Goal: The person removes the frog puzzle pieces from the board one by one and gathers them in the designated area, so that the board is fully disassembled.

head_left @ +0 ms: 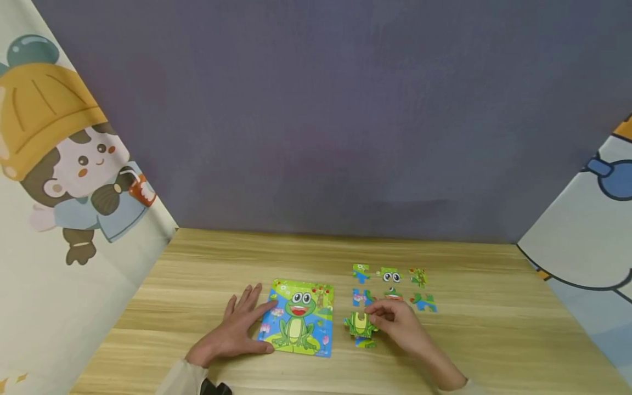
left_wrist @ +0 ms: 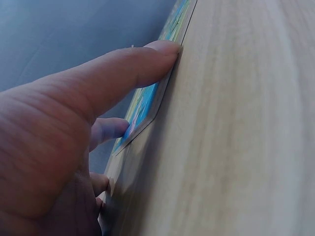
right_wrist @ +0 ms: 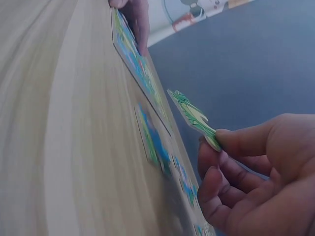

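A square puzzle board (head_left: 321, 323) with a smiling green frog picture lies flat on the wooden table. At its left edge my left hand (head_left: 237, 329) is spread, thumb near the lower corner and index finger on the upper left side. The left wrist view shows that thumb (left_wrist: 160, 54) pressing on the board's edge. My right hand (head_left: 402, 326) pinches a jigsaw piece (head_left: 360, 326) printed with the frog's green body and yellow belly. In the right wrist view this piece (right_wrist: 189, 112) is raised above the table, thumb on top and fingers beneath.
Several loose jigsaw pieces lie right of the board, among them one with the frog's eyes (head_left: 391, 276), a tree piece (head_left: 418, 277) and a blue-green piece (head_left: 366, 343) just below the held one. A dark wall (head_left: 345, 120) stands behind the table (head_left: 474, 329); printed panels flank it.
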The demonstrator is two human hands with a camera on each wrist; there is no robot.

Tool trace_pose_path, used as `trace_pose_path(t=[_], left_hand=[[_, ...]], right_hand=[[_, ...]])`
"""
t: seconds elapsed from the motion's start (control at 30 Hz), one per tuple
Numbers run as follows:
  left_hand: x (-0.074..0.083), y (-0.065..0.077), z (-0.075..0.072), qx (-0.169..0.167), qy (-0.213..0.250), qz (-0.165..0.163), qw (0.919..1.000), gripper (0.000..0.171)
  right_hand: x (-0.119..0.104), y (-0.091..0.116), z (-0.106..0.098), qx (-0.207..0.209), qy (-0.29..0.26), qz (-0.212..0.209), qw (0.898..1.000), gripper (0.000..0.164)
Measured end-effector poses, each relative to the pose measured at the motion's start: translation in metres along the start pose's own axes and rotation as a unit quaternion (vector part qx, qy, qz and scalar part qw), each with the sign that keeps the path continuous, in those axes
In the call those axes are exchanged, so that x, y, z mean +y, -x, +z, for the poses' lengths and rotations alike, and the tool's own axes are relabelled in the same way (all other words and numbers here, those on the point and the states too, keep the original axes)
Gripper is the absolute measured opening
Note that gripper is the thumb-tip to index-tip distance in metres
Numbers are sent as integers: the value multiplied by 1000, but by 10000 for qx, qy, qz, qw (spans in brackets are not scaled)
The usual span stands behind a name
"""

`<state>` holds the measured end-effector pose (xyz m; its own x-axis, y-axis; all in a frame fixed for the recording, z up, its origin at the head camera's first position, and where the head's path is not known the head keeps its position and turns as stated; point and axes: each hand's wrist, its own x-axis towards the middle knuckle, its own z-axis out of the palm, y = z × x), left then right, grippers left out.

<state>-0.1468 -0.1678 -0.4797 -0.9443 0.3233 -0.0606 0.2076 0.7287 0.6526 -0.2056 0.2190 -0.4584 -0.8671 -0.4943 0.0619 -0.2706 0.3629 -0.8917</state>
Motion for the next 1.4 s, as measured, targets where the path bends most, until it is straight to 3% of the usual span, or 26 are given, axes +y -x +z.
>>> trace_pose_path(t=[0.2,0.6,0.77,0.97,1.27,1.4], left_hand=[[2,0,-2,-15,42,42,10000,94],[4,2,-3,-47,53,17,10000,94],[4,1,-4,-9,11,68,10000,94],[4,1,-3,11,-68,56,10000,95],[2,0,-1,-13,21,4,10000,95],[2,0,-2,-22,29,7,10000,95]], right_hand=[[12,14,-18,77,160,324,9993,21],[30,37,-46,29,471,363,9982,21],[36,43,-51,163,796,208,9965,17],[36,45,-51,269,1021,371,9937,16],[27,42,-50,679,1781,705,9791,10],[21,35,-52,862,1985,606,9744,10]])
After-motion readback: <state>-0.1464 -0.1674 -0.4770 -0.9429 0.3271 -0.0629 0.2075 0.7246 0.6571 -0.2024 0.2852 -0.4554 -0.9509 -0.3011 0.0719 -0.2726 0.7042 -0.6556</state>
